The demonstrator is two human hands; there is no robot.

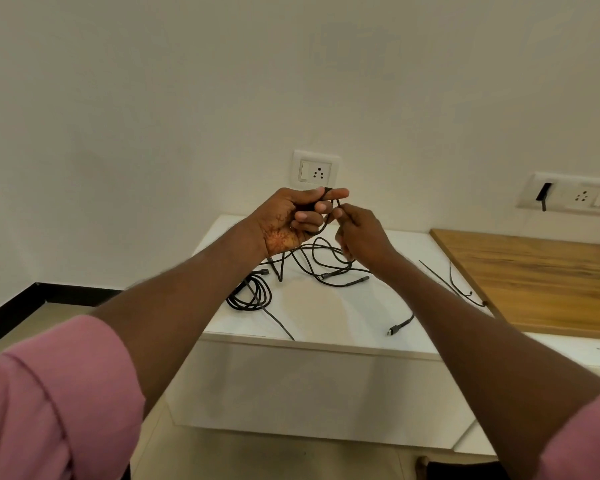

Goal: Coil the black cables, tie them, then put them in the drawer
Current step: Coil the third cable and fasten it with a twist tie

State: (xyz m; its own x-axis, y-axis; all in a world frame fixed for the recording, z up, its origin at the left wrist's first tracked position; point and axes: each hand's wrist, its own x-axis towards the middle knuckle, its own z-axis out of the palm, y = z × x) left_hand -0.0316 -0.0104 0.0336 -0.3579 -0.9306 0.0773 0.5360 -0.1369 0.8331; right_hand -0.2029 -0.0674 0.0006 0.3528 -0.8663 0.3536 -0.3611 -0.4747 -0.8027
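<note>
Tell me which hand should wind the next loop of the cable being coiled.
The right hand, probably. It pinches the free run of the black cable just beside the left hand, whose grip is already full with the gathered loops, so the left is better kept as the holder.

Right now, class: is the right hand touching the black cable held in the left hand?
Touching. The head view shows the right hand pinching the black cable beside the left hand.
</note>
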